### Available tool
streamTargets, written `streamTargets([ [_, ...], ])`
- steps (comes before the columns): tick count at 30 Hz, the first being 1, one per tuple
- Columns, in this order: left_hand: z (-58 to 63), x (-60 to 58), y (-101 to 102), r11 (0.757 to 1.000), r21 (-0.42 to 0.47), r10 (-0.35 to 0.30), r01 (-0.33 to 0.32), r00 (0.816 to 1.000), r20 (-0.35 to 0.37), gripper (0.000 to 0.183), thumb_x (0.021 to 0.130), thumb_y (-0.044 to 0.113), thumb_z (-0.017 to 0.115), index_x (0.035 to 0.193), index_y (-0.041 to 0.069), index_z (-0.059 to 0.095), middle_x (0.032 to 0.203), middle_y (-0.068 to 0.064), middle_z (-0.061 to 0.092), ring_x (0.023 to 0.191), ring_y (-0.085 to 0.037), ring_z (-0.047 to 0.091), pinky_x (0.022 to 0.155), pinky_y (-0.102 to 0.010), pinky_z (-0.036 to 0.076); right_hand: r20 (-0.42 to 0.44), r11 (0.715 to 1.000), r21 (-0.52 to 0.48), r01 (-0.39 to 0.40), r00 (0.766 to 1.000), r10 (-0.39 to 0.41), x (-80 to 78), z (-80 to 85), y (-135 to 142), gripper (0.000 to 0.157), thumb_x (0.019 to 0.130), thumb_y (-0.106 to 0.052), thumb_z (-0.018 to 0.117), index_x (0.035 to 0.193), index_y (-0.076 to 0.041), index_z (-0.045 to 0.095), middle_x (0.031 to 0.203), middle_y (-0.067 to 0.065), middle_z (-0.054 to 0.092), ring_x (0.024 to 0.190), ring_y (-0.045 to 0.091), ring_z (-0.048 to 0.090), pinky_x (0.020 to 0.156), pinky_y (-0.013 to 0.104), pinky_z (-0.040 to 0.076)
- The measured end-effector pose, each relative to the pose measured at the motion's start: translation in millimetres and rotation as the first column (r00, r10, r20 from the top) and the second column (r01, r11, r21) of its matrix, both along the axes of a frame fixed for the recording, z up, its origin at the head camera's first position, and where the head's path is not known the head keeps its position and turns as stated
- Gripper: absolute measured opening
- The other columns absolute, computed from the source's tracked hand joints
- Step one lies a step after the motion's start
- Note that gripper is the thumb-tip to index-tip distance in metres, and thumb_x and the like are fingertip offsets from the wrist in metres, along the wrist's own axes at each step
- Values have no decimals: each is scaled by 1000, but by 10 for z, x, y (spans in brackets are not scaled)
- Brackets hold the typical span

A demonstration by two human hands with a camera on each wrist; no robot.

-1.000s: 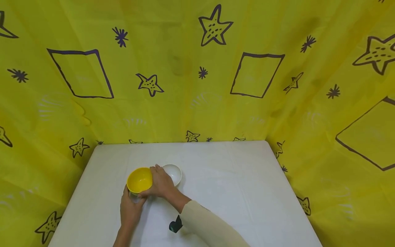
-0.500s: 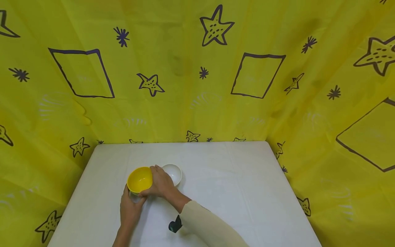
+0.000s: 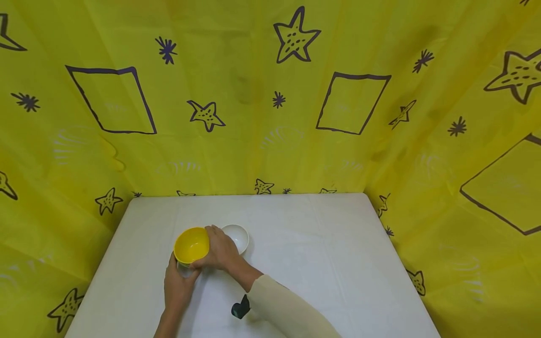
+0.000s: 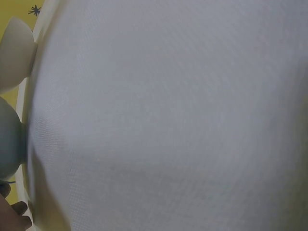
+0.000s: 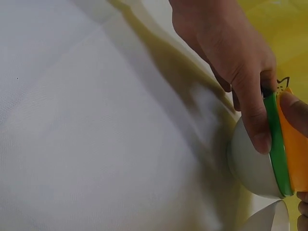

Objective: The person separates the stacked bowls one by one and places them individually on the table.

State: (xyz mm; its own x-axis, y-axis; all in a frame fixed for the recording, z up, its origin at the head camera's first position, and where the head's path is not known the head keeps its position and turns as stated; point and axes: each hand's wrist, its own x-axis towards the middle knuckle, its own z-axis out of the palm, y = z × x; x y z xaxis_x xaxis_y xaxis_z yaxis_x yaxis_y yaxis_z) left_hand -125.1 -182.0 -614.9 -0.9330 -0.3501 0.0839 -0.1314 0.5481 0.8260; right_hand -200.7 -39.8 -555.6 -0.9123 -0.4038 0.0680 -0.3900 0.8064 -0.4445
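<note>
The right hand [image 3: 220, 249] clamps a glossy yellow round bowl [image 3: 191, 245]; the left hand [image 3: 179, 286] grips the smooth, green-rimmed white bowl [image 5: 250, 163] beneath, apparently steadying it, nearer the white counter's [image 3: 317, 258] left edge. A plain white bowl [image 3: 240, 237] stands just beside.

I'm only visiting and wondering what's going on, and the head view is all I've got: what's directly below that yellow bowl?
Observer: The right wrist view shows a green band right under the yellow bowl; whether it's a rim or a separate bowl, I can't tell.
Visitor: And where does the tip of the left hand's thumb end up?
Observer: Against the outer wall of a pale bowl, just below that green band.
Visitor: I see only the inside of the white bowl nearby. What's its outside like?
Observer: The left wrist view shows its side widening upward from a narrow foot.
</note>
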Motion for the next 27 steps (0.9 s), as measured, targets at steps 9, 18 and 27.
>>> streamTargets([
  [9, 14, 6, -11, 1000, 29, -6, 6, 1000, 12, 93, 89, 13, 83, 160, -8, 27, 159, -35, 37, 145, -55, 34, 118, -70, 27, -15, 993, -116, -33, 999, 32, 2, 115, 52, 93, 70, -62, 92, 142, -16, 54, 118, -8, 60, 97, 4, 57, 83, 14, 51],
  [18, -56, -37, -6, 1000, 28, -3, 4, 999, -37, 91, 87, 19, 89, 157, -3, 36, 155, -32, 44, 144, -52, 39, 117, -69, 31, -44, 973, -226, -51, 998, 43, 0, 355, 181, 92, 70, -57, 94, 142, -15, 54, 122, -6, 62, 101, 6, 60, 85, 15, 52],
  [27, -60, -15, -18, 1000, 19, -5, 7, 997, -75, 94, 84, 21, 91, 157, -5, 37, 153, -33, 46, 142, -52, 41, 114, -70, 34, -81, 958, -286, 10, 996, -35, 6, 499, 346, 96, 68, -54, 97, 142, -12, 54, 123, -2, 64, 104, 12, 64, 85, 21, 55],
])
